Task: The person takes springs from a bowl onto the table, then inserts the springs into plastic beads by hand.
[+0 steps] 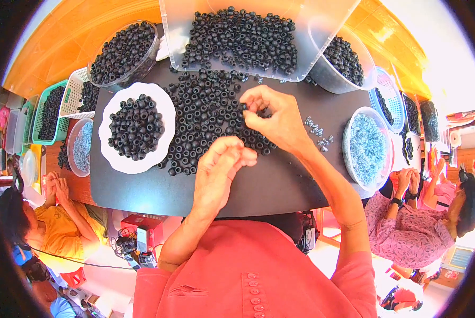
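A spread of small black round pieces with holes (203, 103), like beads, lies on the dark table in front of me. Over its right side, my right hand (274, 117) pinches one such black piece (243, 106) between thumb and index finger. My left hand (220, 165) is raised at the near edge of the spread, its fingers curled toward the thumb; whatever they may hold is hidden. Left of it stands a white scalloped plate (108, 149) heaped with the same black pieces. Small metal springs (313, 127) lie loose to the right of my right hand.
A clear bin (172, 58) of black pieces stands at the far side, between two round tubs (153, 53) (370, 74) of them. A bowl of springs (367, 148) sits at the right edge. Co-workers sit at left (62, 222) and right (412, 228).
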`<state>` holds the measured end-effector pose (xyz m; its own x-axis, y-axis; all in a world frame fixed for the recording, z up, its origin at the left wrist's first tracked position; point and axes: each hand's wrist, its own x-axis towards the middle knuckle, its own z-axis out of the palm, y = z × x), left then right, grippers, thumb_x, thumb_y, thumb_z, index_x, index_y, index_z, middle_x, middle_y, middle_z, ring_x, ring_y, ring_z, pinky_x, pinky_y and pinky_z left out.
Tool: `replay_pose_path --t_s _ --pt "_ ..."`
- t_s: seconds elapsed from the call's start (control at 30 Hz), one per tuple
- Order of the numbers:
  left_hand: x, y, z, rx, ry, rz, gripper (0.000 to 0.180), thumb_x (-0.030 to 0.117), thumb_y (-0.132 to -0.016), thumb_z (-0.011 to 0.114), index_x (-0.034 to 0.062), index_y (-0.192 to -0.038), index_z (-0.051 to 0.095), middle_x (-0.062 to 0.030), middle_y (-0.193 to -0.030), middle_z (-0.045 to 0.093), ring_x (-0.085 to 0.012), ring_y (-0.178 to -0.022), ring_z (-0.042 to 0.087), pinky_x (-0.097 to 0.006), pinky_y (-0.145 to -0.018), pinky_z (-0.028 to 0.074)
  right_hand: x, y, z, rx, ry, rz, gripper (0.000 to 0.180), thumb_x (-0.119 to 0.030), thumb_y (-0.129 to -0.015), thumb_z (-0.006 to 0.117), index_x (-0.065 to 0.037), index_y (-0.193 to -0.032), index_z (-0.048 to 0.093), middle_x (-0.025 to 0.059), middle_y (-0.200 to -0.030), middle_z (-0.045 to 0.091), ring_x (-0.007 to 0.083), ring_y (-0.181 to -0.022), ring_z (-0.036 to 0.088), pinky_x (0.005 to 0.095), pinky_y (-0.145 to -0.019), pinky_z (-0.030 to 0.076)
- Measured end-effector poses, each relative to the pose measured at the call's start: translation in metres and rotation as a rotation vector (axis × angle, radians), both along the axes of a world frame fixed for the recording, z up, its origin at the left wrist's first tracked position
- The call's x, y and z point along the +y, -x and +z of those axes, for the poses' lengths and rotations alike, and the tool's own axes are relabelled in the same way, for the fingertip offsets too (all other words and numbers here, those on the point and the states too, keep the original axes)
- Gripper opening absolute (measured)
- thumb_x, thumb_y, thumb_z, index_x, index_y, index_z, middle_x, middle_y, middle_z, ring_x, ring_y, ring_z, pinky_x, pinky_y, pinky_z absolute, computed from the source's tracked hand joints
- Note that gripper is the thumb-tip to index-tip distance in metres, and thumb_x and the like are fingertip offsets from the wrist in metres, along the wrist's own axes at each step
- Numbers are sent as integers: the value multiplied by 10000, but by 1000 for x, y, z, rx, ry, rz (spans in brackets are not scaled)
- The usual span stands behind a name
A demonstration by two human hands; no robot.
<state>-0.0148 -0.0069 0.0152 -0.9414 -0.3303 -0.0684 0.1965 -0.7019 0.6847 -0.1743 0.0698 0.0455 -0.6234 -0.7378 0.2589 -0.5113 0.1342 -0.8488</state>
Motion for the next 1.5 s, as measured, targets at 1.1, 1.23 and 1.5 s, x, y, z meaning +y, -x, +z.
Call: replay_pose_path --t_s 1.1,1.23,1.5 --pt "3 5 0 -59 -53 -19 171 59 -903 557 28 -1072 559 -108 -951 657 -177 -903 626 -327 -832 491 -13 67 -16 693 -443 -211 194 -90 -693 659 -29 -874 623 136 -768 648 280 -691 643 371 -664 521" --pt "3 7 1 -56 -57 -20 155 56 -909 542 37 -1062 558 -92 -934 653 -180 -909 628 -331 -827 492 -4 68 -19 602 -337 -192 201 -77 -691 640 -51 -890 648 133 -742 632 260 -669 636 352 -657 519" --pt "2 7 -4 -29 -77 -9 151 58 -917 526 41 -1064 555 -69 -932 638 -198 -920 634 -331 -813 499 21 -9 5 -419 38 -21 110 4 -789 586 -12 -875 653 -29 -763 613 32 -683 542 205 -621 456"
